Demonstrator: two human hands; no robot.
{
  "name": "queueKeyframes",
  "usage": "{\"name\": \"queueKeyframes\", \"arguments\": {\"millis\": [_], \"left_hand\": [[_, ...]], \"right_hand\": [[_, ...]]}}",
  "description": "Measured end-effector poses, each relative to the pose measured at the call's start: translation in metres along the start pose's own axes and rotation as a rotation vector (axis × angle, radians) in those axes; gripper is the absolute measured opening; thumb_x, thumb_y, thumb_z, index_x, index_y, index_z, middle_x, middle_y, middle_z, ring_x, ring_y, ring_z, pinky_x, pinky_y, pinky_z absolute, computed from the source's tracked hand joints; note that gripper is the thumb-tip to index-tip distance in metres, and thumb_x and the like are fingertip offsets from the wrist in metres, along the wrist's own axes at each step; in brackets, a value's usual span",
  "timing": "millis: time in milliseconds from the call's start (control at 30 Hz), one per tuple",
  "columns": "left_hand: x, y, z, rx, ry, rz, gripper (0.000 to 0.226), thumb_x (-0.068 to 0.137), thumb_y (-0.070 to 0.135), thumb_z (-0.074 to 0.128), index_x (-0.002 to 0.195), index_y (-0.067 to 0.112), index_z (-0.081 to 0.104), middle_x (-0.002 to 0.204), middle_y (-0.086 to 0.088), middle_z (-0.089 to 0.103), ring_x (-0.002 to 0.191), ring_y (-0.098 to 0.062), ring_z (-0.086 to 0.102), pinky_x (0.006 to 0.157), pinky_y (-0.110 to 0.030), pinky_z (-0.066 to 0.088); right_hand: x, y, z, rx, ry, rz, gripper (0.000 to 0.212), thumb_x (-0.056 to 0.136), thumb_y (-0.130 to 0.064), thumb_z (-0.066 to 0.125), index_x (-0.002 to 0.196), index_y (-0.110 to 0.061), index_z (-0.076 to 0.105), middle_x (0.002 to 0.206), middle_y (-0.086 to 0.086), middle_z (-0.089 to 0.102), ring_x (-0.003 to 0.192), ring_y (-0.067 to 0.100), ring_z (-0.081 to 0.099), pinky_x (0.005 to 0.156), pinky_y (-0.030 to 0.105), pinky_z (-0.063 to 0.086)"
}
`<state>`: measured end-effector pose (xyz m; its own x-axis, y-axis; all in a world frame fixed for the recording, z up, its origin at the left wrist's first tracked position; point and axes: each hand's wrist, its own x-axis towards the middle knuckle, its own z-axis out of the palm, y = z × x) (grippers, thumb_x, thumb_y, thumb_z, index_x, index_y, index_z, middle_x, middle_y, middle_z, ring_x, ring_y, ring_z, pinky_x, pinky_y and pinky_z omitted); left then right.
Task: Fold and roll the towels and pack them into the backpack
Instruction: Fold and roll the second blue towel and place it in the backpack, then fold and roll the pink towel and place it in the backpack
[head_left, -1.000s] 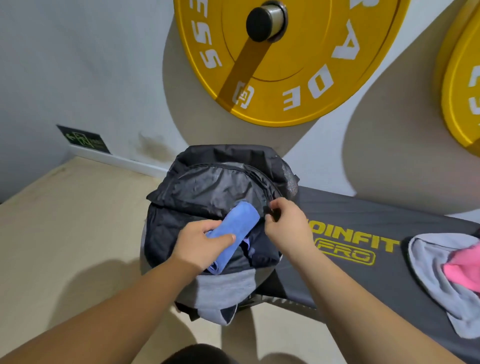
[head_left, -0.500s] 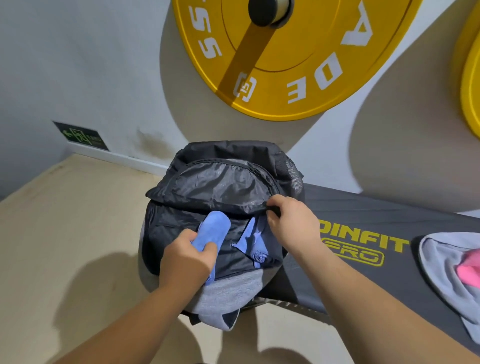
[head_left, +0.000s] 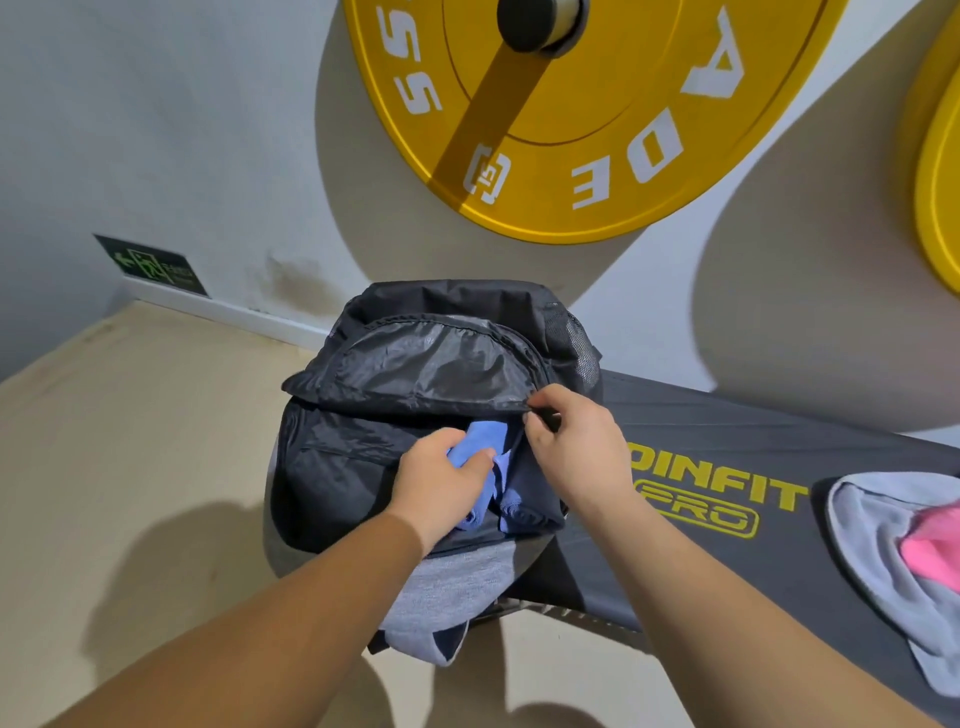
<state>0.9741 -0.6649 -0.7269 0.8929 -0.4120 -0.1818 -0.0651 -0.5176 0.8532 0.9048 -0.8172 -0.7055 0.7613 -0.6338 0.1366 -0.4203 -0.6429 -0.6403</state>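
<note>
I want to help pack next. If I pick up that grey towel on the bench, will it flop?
Probably: the grey towel lies limp and creased on the bench, so it should droop. It looks like thin cloth, likely light. The pink towel resting on it might slide off.

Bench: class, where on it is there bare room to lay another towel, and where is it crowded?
Bare: the bench between the backpack and the grey towel, around the lettering. Crowded: the backpack's mouth, where the left hand grips a blue towel and the right hand pinches the flap; the right end, where a pink towel lies on the grey one.
</note>
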Motion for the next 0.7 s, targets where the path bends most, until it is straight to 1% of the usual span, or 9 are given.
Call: {"name": "queueKeyframes", "arguments": {"millis": [100,200,300,367,433,500,567,633,700], "left_hand": [[-0.001,-0.005,0.000,0.157,-0.021,0.038,0.037,0.087,0.045,0.063,0.063,0.022,0.046,0.074,0.006,0.050,0.074,-0.015,0.049,0.065,-0.028,0.041],[-0.018,-0.008,-0.009,0.252,0.000,0.051,0.027,0.083,0.046,0.062,0.073,0.023,0.053,0.096,0.004,0.049,0.087,-0.017,0.056,0.081,-0.037,0.052],[-0.032,-0.012,-0.013,0.273,-0.001,0.107,0.025,0.084,0.035,0.066,0.106,0.023,0.065,0.107,0.007,0.052,0.091,-0.015,0.060,0.087,-0.035,0.053],[-0.036,-0.013,-0.010,0.247,-0.009,0.121,0.046,0.090,0.029,0.069,0.134,0.019,0.060,0.123,0.006,0.054,0.108,-0.013,0.058,0.097,-0.026,0.046],[-0.037,-0.010,-0.009,0.209,-0.022,0.073,0.058,0.093,0.027,0.068,0.147,0.017,0.050,0.137,0.003,0.053,0.123,-0.014,0.053,0.101,-0.020,0.039],[-0.038,-0.008,-0.013,0.256,-0.060,0.059,0.060,0.094,0.031,0.067,0.149,0.020,0.047,0.145,0.003,0.052,0.132,-0.016,0.050,0.106,-0.024,0.039],[-0.040,-0.002,-0.019,0.401,-0.106,0.090,0.054,0.092,0.037,0.067,0.142,0.020,0.053,0.140,0.002,0.055,0.131,-0.021,0.052,0.107,-0.033,0.044],[-0.043,0.010,-0.025,0.524,-0.094,0.164,0.034,0.089,0.037,0.067,0.117,0.017,0.063,0.122,0.000,0.057,0.120,-0.027,0.054,0.098,-0.037,0.048],[-0.047,0.028,-0.026,0.569,-0.071,0.254,0.030,0.089,0.031,0.068,0.115,0.017,0.063,0.122,0.001,0.053,0.120,-0.026,0.050,0.098,-0.037,0.046]], "right_hand": [[-0.001,0.007,0.002,-0.042,-0.036,-0.030,0.018,0.093,-0.034,0.062,0.109,-0.033,0.069,0.107,-0.008,0.068,0.100,0.019,0.063,0.075,0.032,0.051],[-0.005,0.014,0.006,-0.066,-0.032,-0.066,0.019,0.091,-0.037,0.065,0.108,-0.033,0.073,0.108,-0.007,0.065,0.105,0.020,0.062,0.077,0.036,0.054],[-0.009,0.014,0.011,-0.054,-0.024,-0.075,0.020,0.091,-0.038,0.065,0.107,-0.031,0.075,0.107,-0.007,0.064,0.106,0.021,0.061,0.077,0.038,0.056],[-0.010,0.013,0.012,-0.047,-0.044,-0.083,0.023,0.092,-0.038,0.063,0.109,-0.030,0.076,0.110,-0.005,0.064,0.108,0.022,0.061,0.079,0.041,0.057],[-0.012,0.013,0.009,-0.051,-0.113,-0.099,0.028,0.094,-0.038,0.059,0.116,-0.029,0.074,0.116,-0.003,0.063,0.113,0.023,0.059,0.085,0.044,0.056],[-0.016,0.015,0.000,-0.074,-0.203,-0.125,0.036,0.094,-0.036,0.058,0.129,-0.029,0.066,0.124,-0.003,0.060,0.121,0.023,0.055,0.091,0.044,0.054],[-0.023,0.015,-0.015,-0.101,-0.230,-0.143,0.041,0.094,-0.035,0.058,0.135,-0.029,0.060,0.131,-0.004,0.056,0.125,0.022,0.053,0.093,0.042,0.053],[-0.031,0.012,-0.035,-0.106,-0.194,-0.141,0.036,0.094,-0.035,0.058,0.129,-0.029,0.063,0.130,-0.005,0.056,0.121,0.022,0.056,0.091,0.040,0.053],[-0.038,0.007,-0.059,-0.128,-0.194,-0.127,0.027,0.094,-0.037,0.058,0.118,-0.030,0.066,0.121,-0.003,0.059,0.114,0.025,0.059,0.088,0.039,0.053]]}}
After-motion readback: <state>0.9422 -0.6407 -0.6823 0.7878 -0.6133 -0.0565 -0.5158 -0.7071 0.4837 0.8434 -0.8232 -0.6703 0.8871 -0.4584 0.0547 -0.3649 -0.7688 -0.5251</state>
